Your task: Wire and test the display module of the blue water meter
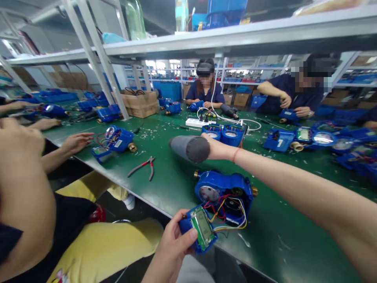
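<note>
In the head view my left hand (173, 243) grips a small blue display housing, its thumb pressed on the green circuit board with a grey LCD (202, 223). Several coloured wires (243, 216) run from this display to an opened blue water meter (225, 181) with brass ends, lying on the green bench. Above the meter, my right hand (216, 148) is closed on a dark grey heat gun (188, 148); most of its fingers are hidden behind the tool. The round rear end of the heat gun faces me.
Red-handled cutting pliers (144, 167) lie left on the bench (165, 188). Behind are a white power strip (197, 122), two meter bodies (222, 134) and another heat gun (229, 111). More meters (303, 139) crowd the right. A co-worker's hand (76, 142) is beside another meter (119, 138).
</note>
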`<action>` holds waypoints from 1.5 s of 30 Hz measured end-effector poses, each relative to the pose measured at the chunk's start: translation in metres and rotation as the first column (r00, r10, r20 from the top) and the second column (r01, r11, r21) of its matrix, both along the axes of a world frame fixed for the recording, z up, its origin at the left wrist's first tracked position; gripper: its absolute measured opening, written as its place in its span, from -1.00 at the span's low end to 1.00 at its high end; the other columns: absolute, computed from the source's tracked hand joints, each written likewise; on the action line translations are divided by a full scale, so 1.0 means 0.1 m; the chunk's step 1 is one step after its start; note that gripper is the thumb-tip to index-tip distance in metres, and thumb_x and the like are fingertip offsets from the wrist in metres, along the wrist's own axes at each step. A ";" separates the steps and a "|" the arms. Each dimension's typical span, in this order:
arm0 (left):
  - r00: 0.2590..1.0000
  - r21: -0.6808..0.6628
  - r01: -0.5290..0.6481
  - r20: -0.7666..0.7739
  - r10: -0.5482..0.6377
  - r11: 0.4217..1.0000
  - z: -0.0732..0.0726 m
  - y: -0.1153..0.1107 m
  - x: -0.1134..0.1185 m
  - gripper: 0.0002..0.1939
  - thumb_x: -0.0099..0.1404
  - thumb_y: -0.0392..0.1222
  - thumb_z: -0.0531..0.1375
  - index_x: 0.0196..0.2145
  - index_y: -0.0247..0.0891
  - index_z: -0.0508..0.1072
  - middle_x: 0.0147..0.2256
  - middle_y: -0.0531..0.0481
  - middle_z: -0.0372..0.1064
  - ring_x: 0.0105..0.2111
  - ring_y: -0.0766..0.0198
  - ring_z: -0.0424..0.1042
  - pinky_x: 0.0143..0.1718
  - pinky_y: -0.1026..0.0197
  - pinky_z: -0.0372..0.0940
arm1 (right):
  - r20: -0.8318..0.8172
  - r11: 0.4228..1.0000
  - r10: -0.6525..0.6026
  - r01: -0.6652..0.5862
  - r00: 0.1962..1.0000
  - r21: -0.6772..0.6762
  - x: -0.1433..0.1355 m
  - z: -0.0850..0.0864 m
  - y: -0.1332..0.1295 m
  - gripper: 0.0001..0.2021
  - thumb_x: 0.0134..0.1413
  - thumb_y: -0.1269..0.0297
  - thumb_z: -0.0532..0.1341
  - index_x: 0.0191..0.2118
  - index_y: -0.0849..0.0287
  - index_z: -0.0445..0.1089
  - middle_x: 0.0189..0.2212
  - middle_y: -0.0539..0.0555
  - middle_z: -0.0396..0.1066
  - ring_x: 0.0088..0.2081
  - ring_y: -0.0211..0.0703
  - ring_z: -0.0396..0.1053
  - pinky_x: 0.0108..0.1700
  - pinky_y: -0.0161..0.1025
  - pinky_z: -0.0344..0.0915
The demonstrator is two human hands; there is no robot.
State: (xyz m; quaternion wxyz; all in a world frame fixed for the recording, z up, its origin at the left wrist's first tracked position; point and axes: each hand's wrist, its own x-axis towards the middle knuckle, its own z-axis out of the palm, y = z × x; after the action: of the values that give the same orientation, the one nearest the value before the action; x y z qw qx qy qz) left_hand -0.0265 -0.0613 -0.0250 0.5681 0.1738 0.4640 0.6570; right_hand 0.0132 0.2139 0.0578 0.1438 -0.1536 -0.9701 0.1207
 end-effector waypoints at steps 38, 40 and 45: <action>0.367 -0.107 -0.006 -0.925 -0.097 0.994 -0.27 -0.17 0.23 -0.56 0.20 -0.03 0.19 -0.02 -0.27 0.25 -0.17 -0.15 0.30 -0.15 0.02 0.32 -0.11 -0.02 0.21 | -0.323 0.503 -0.747 0.176 0.581 -0.846 1.41 -0.93 -2.08 -0.86 0.14 0.31 0.18 -0.41 0.19 0.42 -0.34 0.06 0.41 -0.25 -0.22 0.37 -0.22 -0.30 0.31; 0.034 0.045 -0.075 -0.998 0.047 0.996 -0.23 -0.17 0.22 -0.50 0.17 -0.07 0.21 0.02 -0.32 0.22 -0.11 -0.21 0.21 -0.06 -0.05 0.22 -0.04 -0.12 0.15 | -0.303 0.463 -0.766 0.159 0.567 -0.872 1.43 -0.92 -2.06 -0.86 0.15 0.29 0.17 -0.37 0.19 0.42 -0.36 0.06 0.45 -0.27 -0.21 0.39 -0.23 -0.29 0.33; -0.047 0.288 0.127 -0.954 0.296 0.949 0.00 0.05 0.35 -0.72 0.17 -0.36 0.23 -0.15 -0.17 0.39 -0.19 -0.03 0.23 -0.15 0.17 0.30 -0.12 0.08 0.24 | -0.200 0.281 -0.831 0.082 0.519 -0.956 1.46 -0.89 -1.98 -0.83 0.08 0.23 0.25 -0.42 0.22 0.43 -0.47 0.03 0.47 -0.47 -0.31 0.40 -0.39 -0.37 0.38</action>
State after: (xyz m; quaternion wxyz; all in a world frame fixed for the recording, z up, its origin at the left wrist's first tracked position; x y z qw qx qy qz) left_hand 0.0084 -0.0561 -0.0250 -0.0179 0.6450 0.6371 0.4216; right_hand 0.1596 0.0154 -0.0312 0.4222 -0.4491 -0.5246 0.5873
